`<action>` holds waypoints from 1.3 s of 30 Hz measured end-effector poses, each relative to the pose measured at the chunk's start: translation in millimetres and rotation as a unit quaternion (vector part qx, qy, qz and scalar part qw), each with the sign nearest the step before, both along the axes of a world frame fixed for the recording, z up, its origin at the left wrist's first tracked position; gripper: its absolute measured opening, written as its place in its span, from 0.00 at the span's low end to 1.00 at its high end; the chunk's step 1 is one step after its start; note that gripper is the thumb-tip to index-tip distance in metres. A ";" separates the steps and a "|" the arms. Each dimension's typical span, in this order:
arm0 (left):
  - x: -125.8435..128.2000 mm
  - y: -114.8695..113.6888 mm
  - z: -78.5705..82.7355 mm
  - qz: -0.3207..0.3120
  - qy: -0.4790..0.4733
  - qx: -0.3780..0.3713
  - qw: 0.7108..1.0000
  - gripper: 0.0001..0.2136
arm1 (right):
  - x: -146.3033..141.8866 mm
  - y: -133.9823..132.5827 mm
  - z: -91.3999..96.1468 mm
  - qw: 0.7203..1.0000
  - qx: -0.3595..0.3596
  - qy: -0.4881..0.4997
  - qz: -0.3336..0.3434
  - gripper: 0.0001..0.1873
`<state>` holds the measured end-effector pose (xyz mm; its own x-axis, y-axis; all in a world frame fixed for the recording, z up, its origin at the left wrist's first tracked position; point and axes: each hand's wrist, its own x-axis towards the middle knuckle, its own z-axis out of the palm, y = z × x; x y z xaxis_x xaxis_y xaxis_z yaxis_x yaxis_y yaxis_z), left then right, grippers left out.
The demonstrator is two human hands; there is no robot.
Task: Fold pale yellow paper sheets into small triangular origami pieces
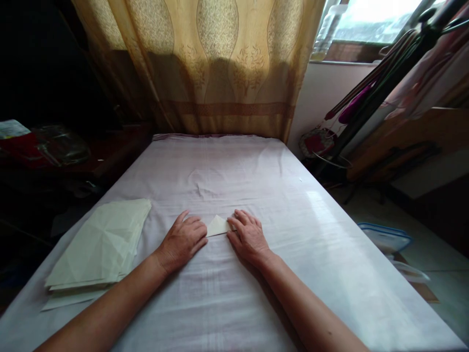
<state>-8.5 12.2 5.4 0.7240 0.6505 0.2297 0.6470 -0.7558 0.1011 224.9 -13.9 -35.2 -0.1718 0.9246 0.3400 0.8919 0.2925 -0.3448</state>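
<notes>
A small piece of cream paper (217, 226), folded to a peak at the top with a straight lower edge, lies on the cloth-covered surface between my hands. My left hand (184, 240) covers its left end, fingers bent and close together. At the right end, my right hand (248, 233) has the paper between its thumb and curled fingers. Both ends of the paper are hidden under the fingers. Left of my left forearm rests a stack of cream paper sheets (98, 239), the top one marked with crease lines.
The pale cloth (234, 303) has wrinkles beyond my hands. A patterned curtain (220, 78) hangs at the far edge. A glass jar (64, 146) stands on dark furniture at left. To the right are a dark stand (395, 83) with hanging things and plastic containers (388, 237) below.
</notes>
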 end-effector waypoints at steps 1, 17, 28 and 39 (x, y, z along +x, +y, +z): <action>2.3 2.0 -0.7 0.009 -0.006 -0.007 1.000 0.04 | -2.2 -1.2 0.9 1.000 0.000 -0.008 -0.001 0.16; 21.2 11.2 -29.0 0.067 -0.101 -0.021 0.992 0.05 | -33.5 -39.6 20.3 0.992 -0.095 -0.043 0.068 0.25; 13.5 -17.7 -27.3 0.099 -0.044 0.001 0.994 0.13 | 3.3 -53.6 19.2 0.983 -0.167 -0.072 -0.015 0.28; 70.4 -38.1 -39.8 0.057 0.026 -0.028 0.998 0.24 | 4.7 -55.4 16.0 0.985 -0.157 -0.065 -0.022 0.28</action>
<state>61.9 -25.9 -34.4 0.6552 0.7395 0.1547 0.7333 -0.6717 0.1052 229.6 -69.4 -19.2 -0.1532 0.9881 0.0138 0.9436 0.1504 -0.2948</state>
